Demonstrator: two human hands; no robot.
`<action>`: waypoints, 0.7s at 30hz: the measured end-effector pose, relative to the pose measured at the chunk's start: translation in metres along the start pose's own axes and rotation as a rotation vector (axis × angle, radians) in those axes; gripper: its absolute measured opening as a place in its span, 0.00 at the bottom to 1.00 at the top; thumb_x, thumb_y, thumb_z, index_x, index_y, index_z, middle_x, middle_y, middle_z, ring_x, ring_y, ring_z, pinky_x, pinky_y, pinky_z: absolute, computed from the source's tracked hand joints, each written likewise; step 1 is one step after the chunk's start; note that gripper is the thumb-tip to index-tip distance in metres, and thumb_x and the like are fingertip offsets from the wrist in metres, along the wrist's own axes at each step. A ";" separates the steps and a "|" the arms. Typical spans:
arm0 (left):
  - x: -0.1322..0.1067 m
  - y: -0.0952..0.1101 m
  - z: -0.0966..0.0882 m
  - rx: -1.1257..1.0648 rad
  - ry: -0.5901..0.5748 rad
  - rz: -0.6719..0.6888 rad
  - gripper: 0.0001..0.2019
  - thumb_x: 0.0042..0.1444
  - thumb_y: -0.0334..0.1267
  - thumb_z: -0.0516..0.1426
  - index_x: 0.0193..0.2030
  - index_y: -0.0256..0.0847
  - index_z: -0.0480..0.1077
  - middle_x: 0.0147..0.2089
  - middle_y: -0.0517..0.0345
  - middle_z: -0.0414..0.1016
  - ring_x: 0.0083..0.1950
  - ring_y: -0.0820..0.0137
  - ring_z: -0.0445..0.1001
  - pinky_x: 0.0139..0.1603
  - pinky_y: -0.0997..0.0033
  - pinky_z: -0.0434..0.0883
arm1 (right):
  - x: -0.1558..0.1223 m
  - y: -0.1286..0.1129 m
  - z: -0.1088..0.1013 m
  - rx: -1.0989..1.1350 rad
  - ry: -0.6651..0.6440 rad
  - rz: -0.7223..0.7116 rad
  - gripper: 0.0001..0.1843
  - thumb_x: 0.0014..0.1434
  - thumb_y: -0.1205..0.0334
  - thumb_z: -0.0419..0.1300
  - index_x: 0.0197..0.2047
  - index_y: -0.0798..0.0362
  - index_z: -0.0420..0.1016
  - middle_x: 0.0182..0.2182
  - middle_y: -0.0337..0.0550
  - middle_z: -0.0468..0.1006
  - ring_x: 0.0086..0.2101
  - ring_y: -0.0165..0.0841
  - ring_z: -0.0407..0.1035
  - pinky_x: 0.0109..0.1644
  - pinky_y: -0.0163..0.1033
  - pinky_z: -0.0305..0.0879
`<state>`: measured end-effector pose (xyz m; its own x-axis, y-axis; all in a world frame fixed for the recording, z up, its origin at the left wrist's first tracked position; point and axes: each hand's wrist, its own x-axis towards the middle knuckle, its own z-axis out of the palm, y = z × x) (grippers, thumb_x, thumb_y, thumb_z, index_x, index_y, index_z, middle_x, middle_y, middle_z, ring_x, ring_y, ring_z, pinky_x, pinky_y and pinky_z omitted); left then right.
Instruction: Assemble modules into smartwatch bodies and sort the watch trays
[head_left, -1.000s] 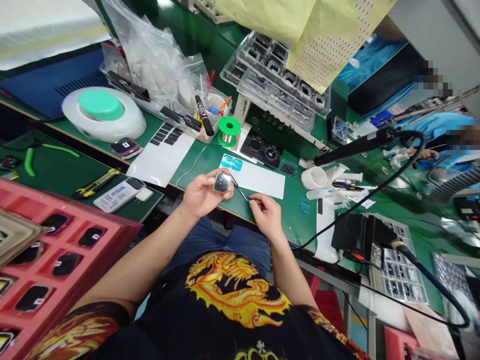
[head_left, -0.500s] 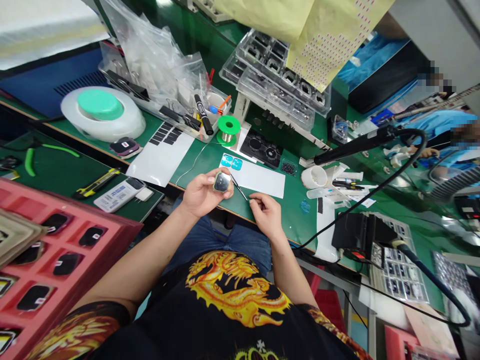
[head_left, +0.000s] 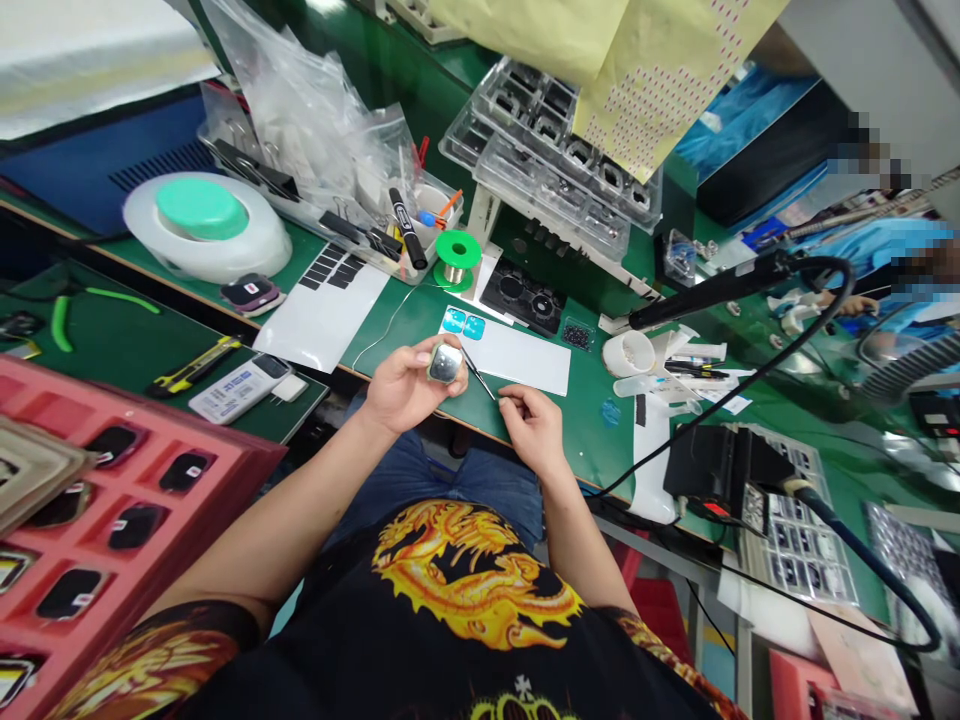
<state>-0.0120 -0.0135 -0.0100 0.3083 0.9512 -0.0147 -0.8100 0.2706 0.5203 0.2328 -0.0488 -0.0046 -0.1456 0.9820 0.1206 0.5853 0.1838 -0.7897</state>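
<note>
Fingers [head_left: 417,354] of left hand [head_left: 405,388] closed round mirrored square watch-like part [head_left: 445,364] | right hand [head_left: 534,430] pinching thin metal tweezers [head_left: 478,376] | part looks light, slippery, fragile: hold by edges

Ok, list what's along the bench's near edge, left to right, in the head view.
green-handled pliers → yellow utility knife → left hand → square mirror-faced device → tweezers → right hand → black soldering station
</note>
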 end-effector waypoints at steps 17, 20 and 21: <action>-0.001 0.000 0.002 0.018 0.011 -0.003 0.18 0.57 0.44 0.64 0.49 0.35 0.82 0.33 0.51 0.75 0.33 0.64 0.74 0.36 0.65 0.70 | 0.000 0.000 0.001 -0.016 0.000 0.017 0.12 0.73 0.53 0.65 0.48 0.48 0.89 0.37 0.43 0.87 0.33 0.36 0.76 0.41 0.41 0.73; -0.001 0.000 0.001 0.009 0.008 -0.012 0.18 0.57 0.44 0.64 0.50 0.35 0.82 0.32 0.51 0.75 0.32 0.64 0.74 0.36 0.65 0.71 | 0.000 0.000 0.000 -0.014 -0.002 0.014 0.12 0.73 0.53 0.65 0.48 0.48 0.89 0.38 0.43 0.87 0.33 0.36 0.76 0.42 0.41 0.74; -0.001 0.000 0.001 0.006 0.009 -0.010 0.18 0.57 0.44 0.64 0.50 0.35 0.82 0.33 0.51 0.76 0.33 0.64 0.74 0.36 0.65 0.71 | 0.000 0.000 0.000 -0.012 -0.002 0.012 0.12 0.73 0.53 0.65 0.48 0.48 0.89 0.38 0.43 0.87 0.33 0.36 0.75 0.42 0.41 0.74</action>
<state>-0.0115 -0.0144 -0.0088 0.3115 0.9498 -0.0272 -0.8042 0.2788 0.5249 0.2325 -0.0487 -0.0046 -0.1397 0.9841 0.1100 0.5963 0.1723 -0.7841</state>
